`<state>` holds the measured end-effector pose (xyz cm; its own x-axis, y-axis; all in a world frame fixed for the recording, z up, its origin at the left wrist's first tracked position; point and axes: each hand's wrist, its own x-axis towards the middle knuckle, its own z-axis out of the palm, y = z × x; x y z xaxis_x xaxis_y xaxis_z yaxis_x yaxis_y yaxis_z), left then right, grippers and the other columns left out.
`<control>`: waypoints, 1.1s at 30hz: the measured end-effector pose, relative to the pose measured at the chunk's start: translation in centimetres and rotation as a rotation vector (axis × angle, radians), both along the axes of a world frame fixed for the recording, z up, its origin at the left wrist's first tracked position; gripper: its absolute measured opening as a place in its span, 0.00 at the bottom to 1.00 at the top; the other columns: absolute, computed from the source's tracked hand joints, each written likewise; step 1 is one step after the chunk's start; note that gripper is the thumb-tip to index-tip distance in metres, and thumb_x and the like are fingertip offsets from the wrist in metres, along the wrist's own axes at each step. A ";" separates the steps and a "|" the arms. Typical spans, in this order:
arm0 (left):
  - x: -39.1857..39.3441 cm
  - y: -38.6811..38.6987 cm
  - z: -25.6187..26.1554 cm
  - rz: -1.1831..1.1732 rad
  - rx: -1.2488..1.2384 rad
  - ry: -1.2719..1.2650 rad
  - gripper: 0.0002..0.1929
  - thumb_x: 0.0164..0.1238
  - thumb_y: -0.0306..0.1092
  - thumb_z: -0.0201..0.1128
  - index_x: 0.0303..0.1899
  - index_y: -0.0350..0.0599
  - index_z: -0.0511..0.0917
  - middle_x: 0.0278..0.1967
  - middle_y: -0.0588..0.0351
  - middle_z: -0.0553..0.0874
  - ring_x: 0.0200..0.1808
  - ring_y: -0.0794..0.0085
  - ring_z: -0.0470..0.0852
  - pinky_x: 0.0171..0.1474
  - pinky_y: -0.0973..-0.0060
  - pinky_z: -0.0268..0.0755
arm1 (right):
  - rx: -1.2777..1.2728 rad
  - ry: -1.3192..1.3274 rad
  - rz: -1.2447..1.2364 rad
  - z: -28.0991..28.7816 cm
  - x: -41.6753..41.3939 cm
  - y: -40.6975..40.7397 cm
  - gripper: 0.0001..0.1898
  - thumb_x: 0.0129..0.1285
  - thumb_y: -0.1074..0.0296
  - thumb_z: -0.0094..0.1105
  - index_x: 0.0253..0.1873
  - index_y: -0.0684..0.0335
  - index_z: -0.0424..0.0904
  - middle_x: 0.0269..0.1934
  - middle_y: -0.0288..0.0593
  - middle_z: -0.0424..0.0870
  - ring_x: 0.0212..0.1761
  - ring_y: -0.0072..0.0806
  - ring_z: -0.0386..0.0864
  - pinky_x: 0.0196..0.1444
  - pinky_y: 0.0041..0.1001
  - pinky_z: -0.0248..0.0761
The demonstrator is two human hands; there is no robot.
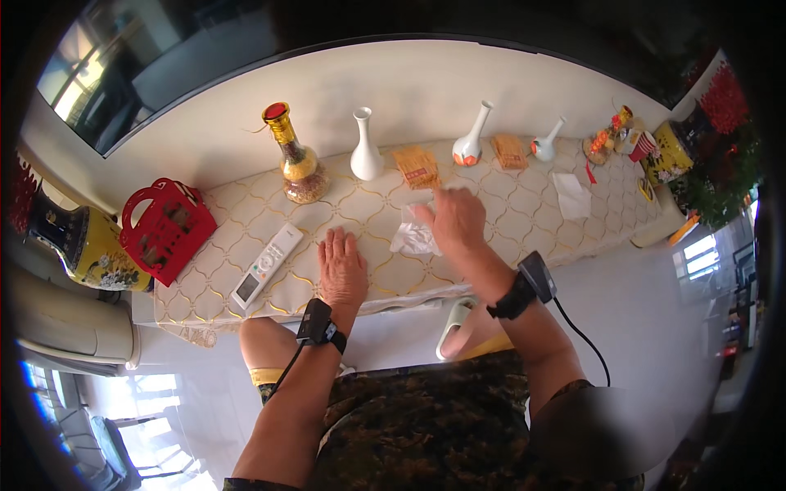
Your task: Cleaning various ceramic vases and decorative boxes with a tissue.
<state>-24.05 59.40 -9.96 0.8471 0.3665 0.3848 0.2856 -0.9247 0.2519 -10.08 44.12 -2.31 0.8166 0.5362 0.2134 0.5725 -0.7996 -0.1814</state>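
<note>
My left hand (341, 264) rests flat on the patterned tablecloth (368, 215), palm down and holding nothing. A white remote control (268, 265) with a small screen lies to its left. Above a crumpled white tissue (415, 238) is my right hand (459, 222), its thumb overlapping the tissue's edge. Its forward fingers reach to the near corner of an orange-brown packet (417, 168); the other fingers are curled under and hidden, so I cannot tell whether they pinch anything. Behind the packet's left side stands a white narrow-necked porcelain vase (366, 150).
A gourd-shaped glass bottle (302, 172), a red cut-out basket (169, 230) and a large yellow vase (104, 251) stand left. Rightward are a painted vase (468, 147), a second packet (509, 152), a smaller vase (544, 147) and a white paper (572, 195). A wall-mounted screen (393, 18) hangs behind.
</note>
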 end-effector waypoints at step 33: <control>0.1 0.3 0.3 -0.012 -0.032 0.013 0.19 0.59 0.30 0.52 0.52 0.34 0.68 0.58 0.42 0.67 0.63 0.52 0.61 0.65 0.58 0.50 | 0.156 -0.095 -0.364 -7.1 7.1 6.4 0.31 0.44 0.56 0.67 0.48 0.68 0.63 0.43 0.49 0.71 0.51 0.40 0.67 0.47 0.30 0.73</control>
<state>-23.99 59.69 -9.64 0.8564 0.3683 0.3618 0.2781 -0.9195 0.2778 -2.93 50.54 -9.45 0.9199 0.1713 0.3528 0.2774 -0.9200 -0.2767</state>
